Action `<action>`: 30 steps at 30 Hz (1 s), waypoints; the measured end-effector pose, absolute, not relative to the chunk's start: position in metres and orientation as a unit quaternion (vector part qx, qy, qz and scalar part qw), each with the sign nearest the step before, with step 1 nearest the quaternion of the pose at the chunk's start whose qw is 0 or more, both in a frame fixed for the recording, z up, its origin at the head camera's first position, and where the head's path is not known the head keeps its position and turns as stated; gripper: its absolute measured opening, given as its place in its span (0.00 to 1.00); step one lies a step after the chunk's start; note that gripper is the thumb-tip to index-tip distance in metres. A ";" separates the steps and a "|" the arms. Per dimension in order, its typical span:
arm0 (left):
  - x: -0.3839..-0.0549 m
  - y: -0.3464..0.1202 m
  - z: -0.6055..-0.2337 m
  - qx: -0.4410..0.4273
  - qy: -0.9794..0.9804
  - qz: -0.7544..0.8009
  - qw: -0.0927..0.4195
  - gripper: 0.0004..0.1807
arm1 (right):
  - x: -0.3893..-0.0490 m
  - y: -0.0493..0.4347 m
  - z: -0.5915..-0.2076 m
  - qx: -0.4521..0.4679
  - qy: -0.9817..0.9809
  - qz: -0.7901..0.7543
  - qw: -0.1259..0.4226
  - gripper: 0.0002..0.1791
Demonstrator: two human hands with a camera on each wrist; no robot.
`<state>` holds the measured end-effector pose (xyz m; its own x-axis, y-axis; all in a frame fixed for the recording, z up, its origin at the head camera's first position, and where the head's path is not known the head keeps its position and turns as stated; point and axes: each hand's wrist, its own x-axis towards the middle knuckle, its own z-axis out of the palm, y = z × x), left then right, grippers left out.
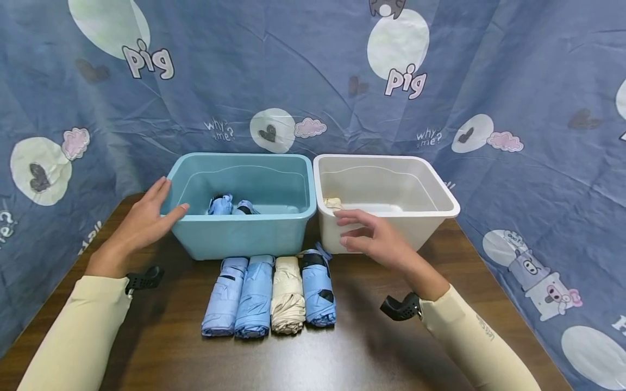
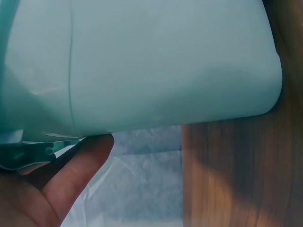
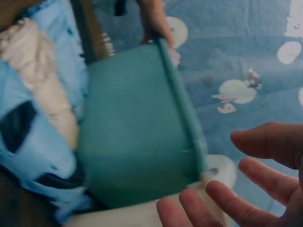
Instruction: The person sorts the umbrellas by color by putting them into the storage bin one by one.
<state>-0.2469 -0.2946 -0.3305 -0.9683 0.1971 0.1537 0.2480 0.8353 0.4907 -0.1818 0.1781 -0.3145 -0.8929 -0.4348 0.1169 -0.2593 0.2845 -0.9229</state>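
Observation:
My left hand (image 1: 145, 217) rests at the left end of a teal plastic bin (image 1: 239, 236), fingers straight along its side and thumb at the front corner. In the left wrist view, fingers (image 2: 78, 175) touch the bin's wall near the rim. Before the white bin's (image 1: 415, 233) front wall hovers my right hand (image 1: 379, 236), holding nothing, its fingers loosely bent and spread. Two blue folded umbrellas (image 1: 221, 205) show inside the teal bin. Part of a beige bundle (image 1: 333, 203) shows in the white one, mostly hidden by its front wall.
Side by side before the bins lie several rolled umbrellas: a light blue one (image 1: 225, 298), a blue one (image 1: 254, 298), a beige one (image 1: 288, 298) and a blue-and-black one (image 1: 319, 293). They rest on a brown wooden table (image 1: 171, 347). A printed blue cloth (image 1: 313, 65) hangs behind.

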 end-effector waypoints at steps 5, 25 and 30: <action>-0.248 -0.295 -0.330 -0.112 -0.958 -0.258 0.048 0.48 | -0.181 0.170 -0.340 -0.217 0.798 -0.554 0.097 0.30; -0.247 -0.293 -0.332 -0.099 -0.960 -0.255 0.057 0.48 | -0.174 0.151 -0.414 -0.171 0.798 -0.560 0.143 0.35; -0.246 -0.292 -0.332 -0.100 -0.960 -0.255 0.063 0.48 | -0.174 0.148 -0.419 -0.179 0.800 -0.553 0.150 0.39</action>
